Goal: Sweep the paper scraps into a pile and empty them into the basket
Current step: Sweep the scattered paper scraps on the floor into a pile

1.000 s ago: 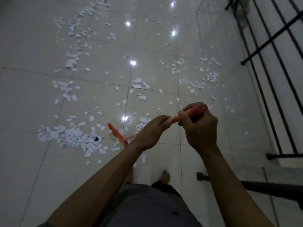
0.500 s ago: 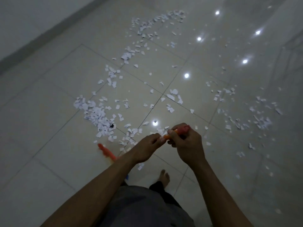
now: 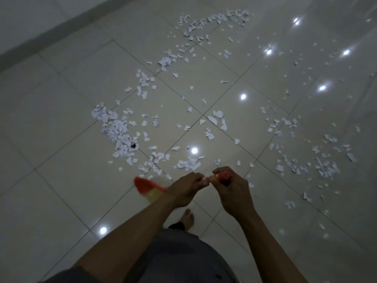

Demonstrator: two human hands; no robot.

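White paper scraps lie scattered over the glossy tiled floor, with a dense patch at centre left, a trail running to the far centre and a looser spread on the right. I hold an orange broom with both hands. My right hand grips the top of its handle. My left hand grips the handle just below. The orange and yellow broom head is blurred, low on the floor to the left of my hands and just short of the nearest scraps. No basket is in view.
A wall with a dark skirting runs along the upper left. My bare foot stands on the tiles below my hands. Ceiling lights reflect as bright spots on the floor.
The view has swung left, so the black railing has gone out of sight and the wall has come in. The broom head has moved left and nearer to me; both hands keep their grip.
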